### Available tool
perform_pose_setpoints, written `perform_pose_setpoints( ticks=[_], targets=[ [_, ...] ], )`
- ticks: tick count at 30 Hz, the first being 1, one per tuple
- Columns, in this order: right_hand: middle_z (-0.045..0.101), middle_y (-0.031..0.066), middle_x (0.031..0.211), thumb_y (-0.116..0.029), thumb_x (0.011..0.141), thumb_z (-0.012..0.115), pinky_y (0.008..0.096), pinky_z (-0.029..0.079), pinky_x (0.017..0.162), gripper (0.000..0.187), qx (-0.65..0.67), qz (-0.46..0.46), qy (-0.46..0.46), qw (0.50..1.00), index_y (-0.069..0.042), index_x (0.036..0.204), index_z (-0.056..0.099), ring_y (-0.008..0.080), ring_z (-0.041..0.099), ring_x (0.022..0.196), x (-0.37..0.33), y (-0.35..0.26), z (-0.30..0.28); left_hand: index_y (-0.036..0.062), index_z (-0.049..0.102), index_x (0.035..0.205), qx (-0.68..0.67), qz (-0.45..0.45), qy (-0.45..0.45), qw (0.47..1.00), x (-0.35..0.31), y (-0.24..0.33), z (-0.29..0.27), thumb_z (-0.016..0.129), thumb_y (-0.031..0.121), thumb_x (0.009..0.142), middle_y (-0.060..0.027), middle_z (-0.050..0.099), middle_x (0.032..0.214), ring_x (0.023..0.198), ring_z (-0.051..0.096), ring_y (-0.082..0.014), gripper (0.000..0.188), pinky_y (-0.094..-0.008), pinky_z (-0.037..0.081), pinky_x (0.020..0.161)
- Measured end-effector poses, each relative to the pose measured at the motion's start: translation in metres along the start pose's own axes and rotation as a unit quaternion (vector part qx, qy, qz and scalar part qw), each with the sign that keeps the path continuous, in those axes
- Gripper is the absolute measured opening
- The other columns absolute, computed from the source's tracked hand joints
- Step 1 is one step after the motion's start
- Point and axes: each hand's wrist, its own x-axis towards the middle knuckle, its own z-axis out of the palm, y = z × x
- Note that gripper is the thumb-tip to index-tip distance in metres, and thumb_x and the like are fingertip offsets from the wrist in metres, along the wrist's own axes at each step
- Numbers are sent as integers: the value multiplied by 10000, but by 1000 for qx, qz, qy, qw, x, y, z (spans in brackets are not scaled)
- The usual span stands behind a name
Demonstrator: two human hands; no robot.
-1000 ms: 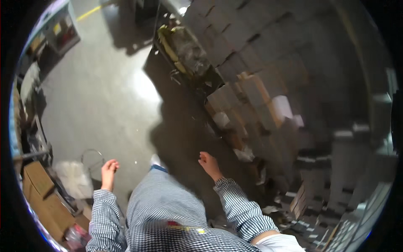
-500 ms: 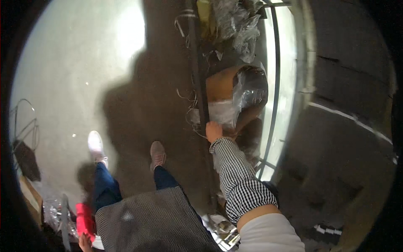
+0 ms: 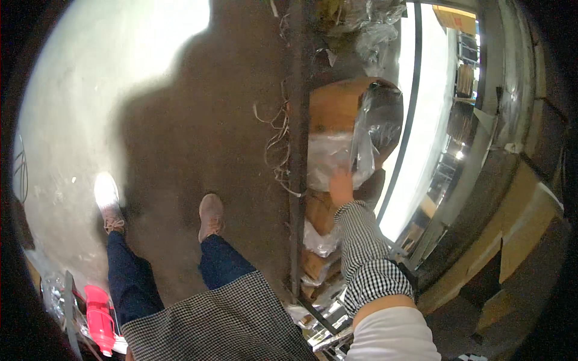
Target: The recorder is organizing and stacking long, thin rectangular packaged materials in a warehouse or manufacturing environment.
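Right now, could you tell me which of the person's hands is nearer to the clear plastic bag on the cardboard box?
Right. The right hand is against the clear plastic bag on the cardboard box. The left hand is out of view, low on the person's left.

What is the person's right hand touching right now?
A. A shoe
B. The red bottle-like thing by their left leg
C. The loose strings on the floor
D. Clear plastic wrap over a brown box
D: the right hand rests on the clear plastic wrap covering the brown box.
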Motion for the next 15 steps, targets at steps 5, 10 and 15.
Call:
perform_pose_setpoints(
  ticks=[5,10,15],
  targets=[
    [462,158,1437,-171,935,477,498,254,1140,472,-147,-135,195,960,-50,1391,465,337,391,1348,26,-11,-21,20,551,1206,1,11,8,1000,8,1,7,454,261,1025,-88,610,978,839,572,-202,316,-329,488,791],
    [362,156,1511,-169,946,465,509,210,1166,459,-119,-43,55,990,-79,1396,471,330,271,1429,33,-41,-24,15,545,1221,4,19,41,999,-14,6,-26,461,257,1023,-99,614,1012,868,582,-204,324,-328,491,813],
    [374,146,1487,-179,946,468,518,182,1180,505,-204,-57,47,976,-73,1437,418,325,291,1414,7,8,-19,10,539,1235,-3,14,24,1000,-4,-10,13,468,253,1020,-111,619,1046,898,591,-206,333,-328,494,834]
  ],
)
